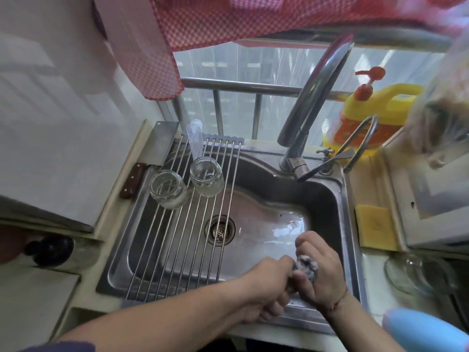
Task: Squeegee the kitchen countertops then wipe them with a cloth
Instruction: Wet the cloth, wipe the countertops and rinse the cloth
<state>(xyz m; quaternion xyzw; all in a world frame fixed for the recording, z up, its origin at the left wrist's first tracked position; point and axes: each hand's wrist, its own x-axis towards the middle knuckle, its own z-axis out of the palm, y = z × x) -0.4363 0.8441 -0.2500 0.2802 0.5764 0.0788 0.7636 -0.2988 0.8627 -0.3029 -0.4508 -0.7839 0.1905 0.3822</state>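
Both my hands are over the front right part of the steel sink (pixel 341 199). A grey and white cloth (pixel 305 266), bunched into a tight wad, runs between them. My left hand (pixel 269 288) grips one end of it with curled fingers. My right hand (pixel 319 273) grips the other end, and the wad shows above its knuckles. The pale countertop (pixel 373 288) runs along the sink's right side and continues left of the sink. No squeegee is clearly in view.
A roll-up rack (pixel 182 224) spans the sink's left half with two upturned glass jars (pixel 206 176). A cleaver (pixel 152 153) lies at the left, a tap (pixel 312 105) and yellow soap bottle (pixel 368 115) behind, a yellow sponge (pixel 375 227) and glass lid (pixel 411 273) at the right.
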